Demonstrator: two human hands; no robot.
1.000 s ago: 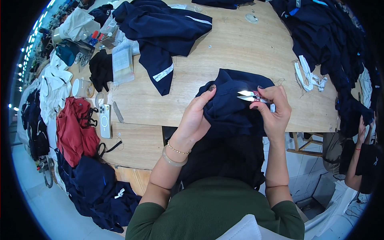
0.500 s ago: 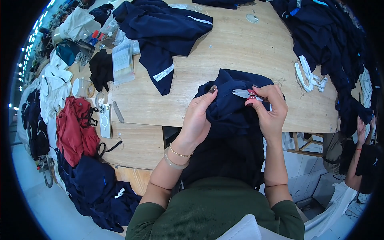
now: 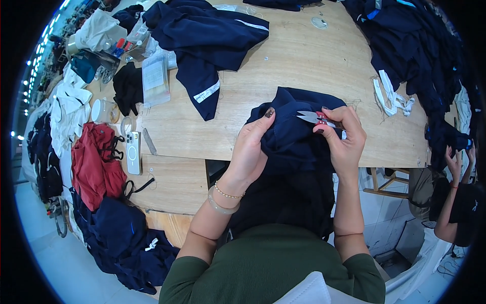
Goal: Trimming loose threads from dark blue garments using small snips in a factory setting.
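Navy garment (image 3: 298, 137), centre frame, at the wooden table (image 3: 314, 66) edge: soft, light, limp; likely best pinched at a fold. Left hand (image 3: 250, 152) fingers closed, bunching the cloth. Right hand (image 3: 344, 139) fingers curled around thread snips (image 3: 316, 118), blades slightly parted.

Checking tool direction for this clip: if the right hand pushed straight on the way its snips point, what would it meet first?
The right hand holds small thread snips with the blades pointing toward the person's left. Straight on, they would likely first meet the dark navy garment bunched there, then the left hand; depth is unclear.
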